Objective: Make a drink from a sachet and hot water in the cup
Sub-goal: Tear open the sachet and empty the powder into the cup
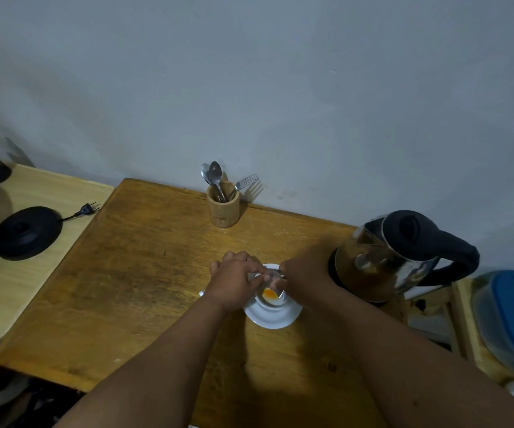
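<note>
A: Wooden tabletop (144, 273) against a bare grey wall. We have both hands over the white cup (272, 299), which sits on its saucer (272, 319) near the front middle, just left of the electric kettle (400, 257).

B: What do we hold?

A: The sachet (269, 275), silvery and small, pinched between the two. Left hand (237, 281) has its fingers closed on one end, right hand (303, 274) closed on the other. Both grips look tight on the packet; how far it is torn we cannot tell.

B: Powder?

A: Orange patch already at the bottom of the cup. We judge we are mid-emptying.

B: How do we do it well?

A: Keep the open end low and directly over the cup mouth, so nothing lands on the saucer. Squeeze from the closed end toward the opening, then tap. Move gently, as the cup is light and could slide on the saucer.

B: After that?

A: Kettle is off its base (25, 233), which lies on the paler table to the left, unplugged. Spoons stand in the wooden holder (223, 205) by the wall, within reach for stirring.
</note>
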